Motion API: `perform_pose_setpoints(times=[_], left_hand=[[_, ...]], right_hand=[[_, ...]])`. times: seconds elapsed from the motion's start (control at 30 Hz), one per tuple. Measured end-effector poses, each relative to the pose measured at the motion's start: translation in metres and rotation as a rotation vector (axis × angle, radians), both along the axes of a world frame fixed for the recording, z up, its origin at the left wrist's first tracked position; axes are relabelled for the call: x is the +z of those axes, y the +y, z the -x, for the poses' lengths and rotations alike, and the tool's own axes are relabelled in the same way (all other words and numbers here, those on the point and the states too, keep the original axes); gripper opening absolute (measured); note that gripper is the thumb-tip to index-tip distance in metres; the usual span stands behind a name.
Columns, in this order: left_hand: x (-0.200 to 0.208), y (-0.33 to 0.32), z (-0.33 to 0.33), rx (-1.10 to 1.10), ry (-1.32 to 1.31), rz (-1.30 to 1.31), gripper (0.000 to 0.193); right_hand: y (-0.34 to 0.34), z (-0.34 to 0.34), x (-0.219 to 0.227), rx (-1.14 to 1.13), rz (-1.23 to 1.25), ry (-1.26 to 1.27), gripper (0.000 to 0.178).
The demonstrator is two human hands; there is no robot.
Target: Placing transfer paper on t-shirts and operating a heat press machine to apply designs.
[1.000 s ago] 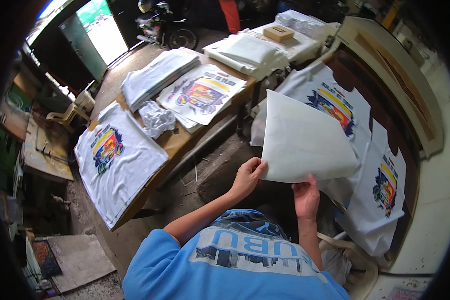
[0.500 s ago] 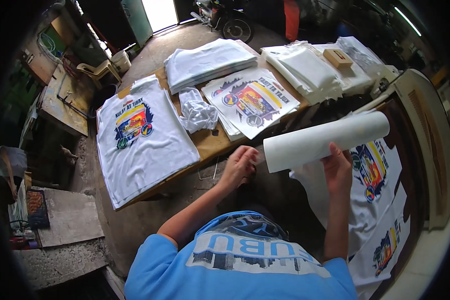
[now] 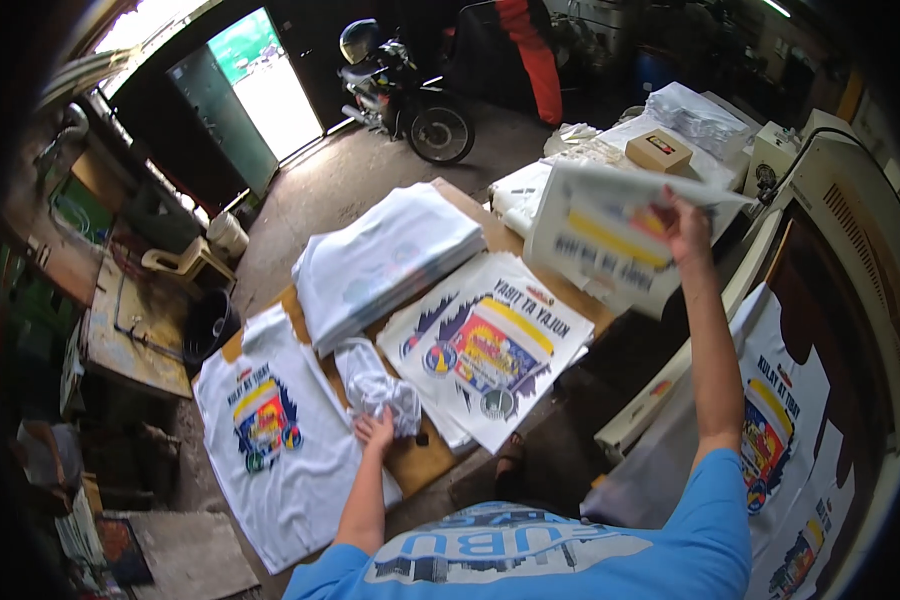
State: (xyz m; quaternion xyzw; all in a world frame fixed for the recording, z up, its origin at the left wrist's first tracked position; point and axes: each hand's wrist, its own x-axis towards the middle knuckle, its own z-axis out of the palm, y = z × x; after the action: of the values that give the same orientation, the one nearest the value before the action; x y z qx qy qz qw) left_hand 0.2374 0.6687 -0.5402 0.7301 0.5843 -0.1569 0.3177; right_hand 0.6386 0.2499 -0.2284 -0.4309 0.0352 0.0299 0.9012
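Printed sheet (image 3: 605, 228) is in the right hand (image 3: 686, 228), raised over the table's far right corner; motion blur softens its print. Right grip is closed, thumb and fingers pinching it near its right side, rest of the sheet spreading out to the left. Left hand (image 3: 375, 432) is low at the near edge of a bunched white cloth (image 3: 375, 385), fingers slightly bent and touching it; can't tell if they actually grip it.

Just right of the cloth: a fanned pile of printed sheets (image 3: 490, 350), print up, on the brown table (image 3: 410, 468). Left of it: white shirt pieces (image 3: 290, 440) with a colour print, hanging over the near edge. Behind the cloth: a thick folded white fabric stack (image 3: 390, 255).

Beyond the raised sheet, a small tan box (image 3: 658, 150) sits near a clear plastic bundle (image 3: 695, 115). At the right, more printed shirt pieces (image 3: 770, 430) lie on a dark surface beside a cream machine (image 3: 850, 205). Farther back: motorcycle (image 3: 435, 125) with a helmet (image 3: 360, 40), near an open door (image 3: 220, 115).
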Motion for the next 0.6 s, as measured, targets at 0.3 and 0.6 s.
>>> perform_pose_setpoints(times=[0.3,0.6], left_hand=[[-0.01,-0.008,-0.01,0.079,0.158,-0.065,0.105],[-0.011,-0.005,-0.009,0.087,0.164,-0.029,0.108]], right_hand=[[0.054,-0.137,-0.069,-0.39,-0.115,-0.157,0.035],[0.101,-0.17,-0.297,-0.546,-0.28,0.416,0.038]])
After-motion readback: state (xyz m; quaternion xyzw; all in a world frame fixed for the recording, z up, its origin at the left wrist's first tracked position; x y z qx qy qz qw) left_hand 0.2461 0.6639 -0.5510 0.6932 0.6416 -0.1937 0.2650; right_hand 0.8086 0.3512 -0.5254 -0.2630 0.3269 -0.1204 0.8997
